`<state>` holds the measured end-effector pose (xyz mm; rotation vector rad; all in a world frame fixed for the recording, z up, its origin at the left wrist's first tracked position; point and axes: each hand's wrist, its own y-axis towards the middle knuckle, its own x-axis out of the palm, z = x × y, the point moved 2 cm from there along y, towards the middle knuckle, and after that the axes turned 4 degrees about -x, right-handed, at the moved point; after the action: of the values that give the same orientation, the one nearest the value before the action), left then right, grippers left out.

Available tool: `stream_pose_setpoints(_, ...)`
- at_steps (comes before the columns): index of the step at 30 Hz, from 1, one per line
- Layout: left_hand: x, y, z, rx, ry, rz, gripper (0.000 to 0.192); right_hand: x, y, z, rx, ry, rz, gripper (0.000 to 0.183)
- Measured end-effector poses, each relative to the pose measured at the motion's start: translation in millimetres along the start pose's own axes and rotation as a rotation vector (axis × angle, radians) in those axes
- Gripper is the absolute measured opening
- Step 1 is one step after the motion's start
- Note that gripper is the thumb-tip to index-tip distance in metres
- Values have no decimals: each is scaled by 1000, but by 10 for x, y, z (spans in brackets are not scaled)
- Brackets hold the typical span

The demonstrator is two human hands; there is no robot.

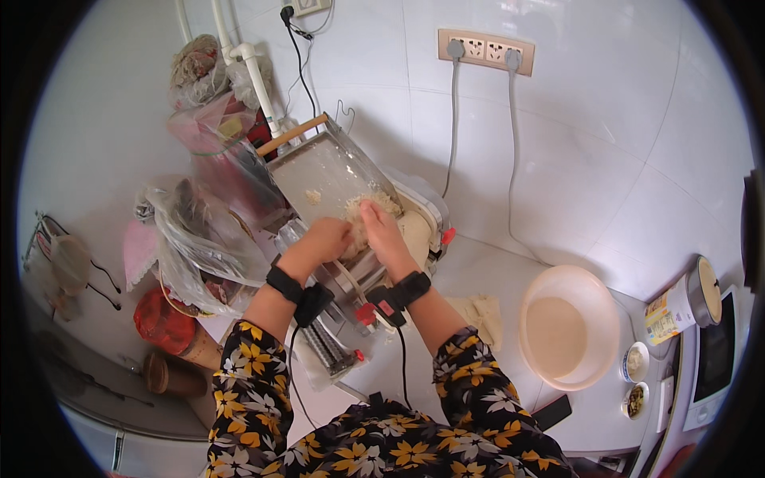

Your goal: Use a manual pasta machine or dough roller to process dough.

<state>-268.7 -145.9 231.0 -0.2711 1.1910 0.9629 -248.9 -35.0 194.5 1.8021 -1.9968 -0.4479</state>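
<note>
Crumbly pale dough [372,206] is heaped at the near end of a metal tray [302,170] on top of an electric noodle machine [427,200]. My left hand [326,239] has its fingers curled against the near left side of the heap; the fingertips are hidden. Against the right side of it is my right hand [382,233], thumb up, fingers turned inward. Some dough is pressed between the two hands. A smaller patch of crumbs [312,196] lies on the tray. Below the hands, a grooved cutting roller [327,349] rests on the machine's near side.
To the right stand a plastic basin [568,328], two small bowls [635,362] and a tin [675,308]. A phone [553,411] lies near the counter's front. Dough sheets [481,316] lie beside the machine. Plastic-covered items [203,233] crowd the left. Cables hang from the wall sockets [486,51].
</note>
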Motion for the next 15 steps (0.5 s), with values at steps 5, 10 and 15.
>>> stream_pose_setpoints(5,279,-8,-199,15,286,-248,16,-149,-119,131,51,-12,8,32)
stream_pose_setpoints(10,182,-1,-196,115,292,-289,18,-714,-832,119,120,269,173,22)
stream_pose_setpoints(15,182,132,-246,126,260,-153,16,-1733,-1823,619,388,107,355,21)
